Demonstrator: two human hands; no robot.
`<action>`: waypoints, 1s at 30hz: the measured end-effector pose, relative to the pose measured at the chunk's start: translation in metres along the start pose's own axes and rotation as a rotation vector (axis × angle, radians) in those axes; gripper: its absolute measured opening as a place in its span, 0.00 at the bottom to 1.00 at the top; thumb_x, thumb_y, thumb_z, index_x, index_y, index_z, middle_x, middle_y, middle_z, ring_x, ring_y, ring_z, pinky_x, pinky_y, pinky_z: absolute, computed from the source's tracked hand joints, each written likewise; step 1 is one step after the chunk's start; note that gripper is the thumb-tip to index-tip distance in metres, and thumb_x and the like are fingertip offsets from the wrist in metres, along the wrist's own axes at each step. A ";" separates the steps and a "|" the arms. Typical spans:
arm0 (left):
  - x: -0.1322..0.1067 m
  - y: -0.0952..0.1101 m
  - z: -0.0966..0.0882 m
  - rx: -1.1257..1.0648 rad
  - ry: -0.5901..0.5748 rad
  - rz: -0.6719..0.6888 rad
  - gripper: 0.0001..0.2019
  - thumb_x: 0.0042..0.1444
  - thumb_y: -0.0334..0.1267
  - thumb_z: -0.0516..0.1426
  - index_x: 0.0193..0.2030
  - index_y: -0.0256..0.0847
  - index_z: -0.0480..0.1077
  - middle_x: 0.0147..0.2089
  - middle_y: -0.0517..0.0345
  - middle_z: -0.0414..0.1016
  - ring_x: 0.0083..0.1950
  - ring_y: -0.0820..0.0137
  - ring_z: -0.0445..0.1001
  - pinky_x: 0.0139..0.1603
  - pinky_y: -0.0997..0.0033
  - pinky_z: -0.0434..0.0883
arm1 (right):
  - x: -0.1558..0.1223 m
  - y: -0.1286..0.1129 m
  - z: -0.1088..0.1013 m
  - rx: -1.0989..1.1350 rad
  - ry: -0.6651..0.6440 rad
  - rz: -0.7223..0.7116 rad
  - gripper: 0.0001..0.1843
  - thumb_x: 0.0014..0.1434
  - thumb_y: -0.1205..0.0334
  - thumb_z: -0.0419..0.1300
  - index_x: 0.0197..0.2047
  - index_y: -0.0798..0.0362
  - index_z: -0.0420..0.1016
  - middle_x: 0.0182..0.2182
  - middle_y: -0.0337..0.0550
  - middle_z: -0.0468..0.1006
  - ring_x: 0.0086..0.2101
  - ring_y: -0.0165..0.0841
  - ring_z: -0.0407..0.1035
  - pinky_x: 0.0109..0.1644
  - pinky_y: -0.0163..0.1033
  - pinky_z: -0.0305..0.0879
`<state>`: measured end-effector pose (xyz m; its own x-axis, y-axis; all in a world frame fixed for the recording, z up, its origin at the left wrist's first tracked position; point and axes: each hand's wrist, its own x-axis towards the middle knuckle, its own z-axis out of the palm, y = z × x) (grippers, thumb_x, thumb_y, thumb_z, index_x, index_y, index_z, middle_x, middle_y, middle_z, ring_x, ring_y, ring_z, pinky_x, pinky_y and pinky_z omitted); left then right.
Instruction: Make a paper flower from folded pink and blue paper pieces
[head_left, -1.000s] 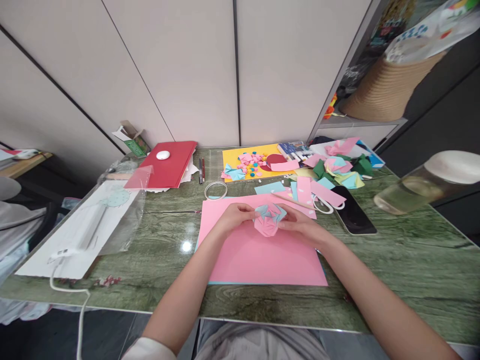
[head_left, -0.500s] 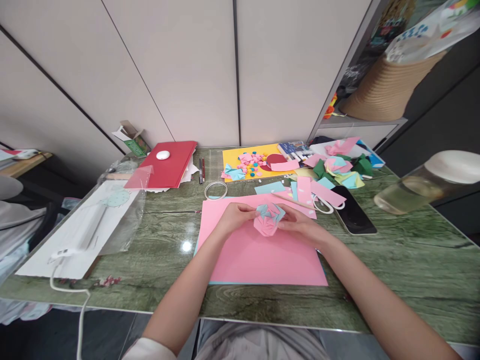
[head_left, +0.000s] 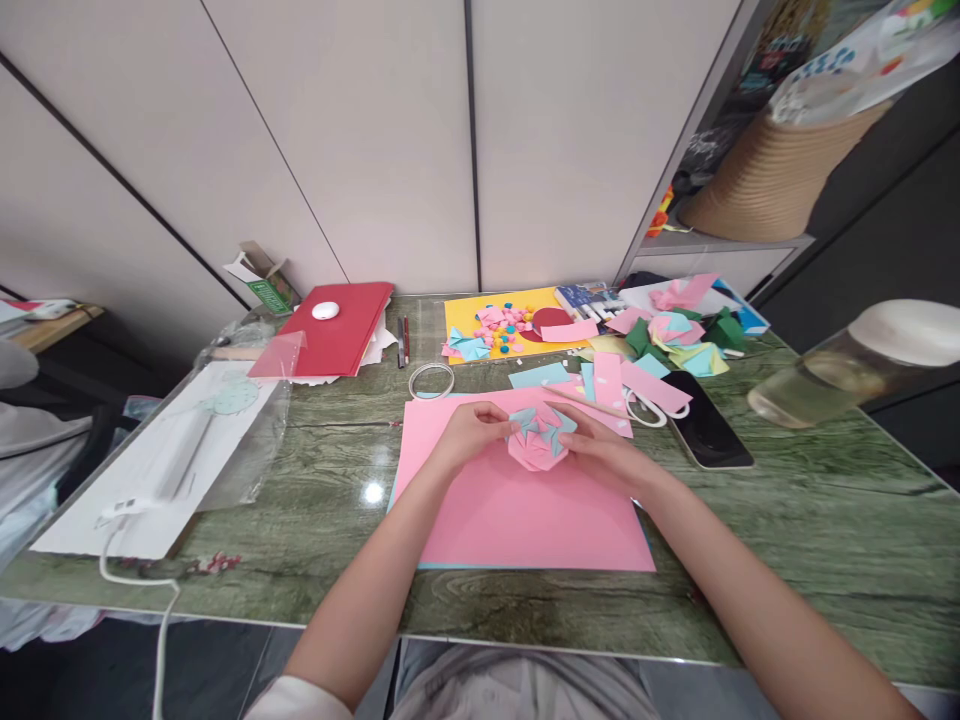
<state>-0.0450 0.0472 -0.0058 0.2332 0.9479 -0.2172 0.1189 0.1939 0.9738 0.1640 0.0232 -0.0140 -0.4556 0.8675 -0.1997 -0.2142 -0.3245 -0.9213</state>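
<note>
Between my hands is a folded pink and light-blue origami ball point(head_left: 538, 440), its upper part showing blue points around pink folds. My left hand point(head_left: 474, 436) pinches its left side between thumb and fingers. On the opposite side my right hand point(head_left: 600, 448) grips the edge, thumb in front and fingers partly hidden behind the paper. Under both hands lies a large pink paper sheet point(head_left: 525, 525), with a light-blue sheet showing at its edges.
Cut paper strips point(head_left: 609, 380), white-handled scissors point(head_left: 649, 408) and a black phone point(head_left: 709, 420) lie to the right. A bottle point(head_left: 840, 370) stands farther right. Behind are a tape roll point(head_left: 432, 381), a yellow sheet point(head_left: 461, 312) with small paper pieces, and a red folder point(head_left: 341, 340).
My right thumb and fingers have shifted slightly to the right on the origami ball, and its right side looks more spread. My left hand stays nearly in place.
</note>
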 end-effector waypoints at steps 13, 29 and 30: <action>0.002 -0.006 -0.001 -0.011 -0.040 0.019 0.15 0.34 0.44 0.66 0.24 0.36 0.67 0.25 0.61 0.69 0.26 0.76 0.65 0.29 0.75 0.60 | 0.000 -0.003 0.005 -0.021 -0.023 -0.004 0.25 0.50 0.59 0.63 0.52 0.43 0.66 0.50 0.41 0.71 0.50 0.37 0.64 0.53 0.43 0.56; 0.000 -0.001 0.001 0.187 0.073 0.042 0.14 0.38 0.46 0.63 0.26 0.36 0.75 0.28 0.55 0.76 0.29 0.70 0.70 0.30 0.72 0.63 | -0.002 -0.007 0.009 -0.112 -0.028 -0.005 0.25 0.50 0.58 0.62 0.52 0.45 0.66 0.50 0.42 0.71 0.48 0.37 0.64 0.51 0.43 0.58; 0.000 -0.001 0.001 0.210 0.087 0.054 0.14 0.38 0.46 0.63 0.26 0.37 0.76 0.29 0.54 0.76 0.30 0.69 0.71 0.30 0.72 0.63 | -0.002 -0.007 0.009 -0.117 -0.026 -0.008 0.25 0.50 0.58 0.63 0.52 0.45 0.65 0.50 0.41 0.71 0.48 0.37 0.65 0.50 0.43 0.58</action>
<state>-0.0439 0.0463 -0.0070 0.1614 0.9754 -0.1499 0.3086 0.0944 0.9465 0.1587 0.0205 -0.0042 -0.4765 0.8596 -0.1846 -0.1160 -0.2696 -0.9560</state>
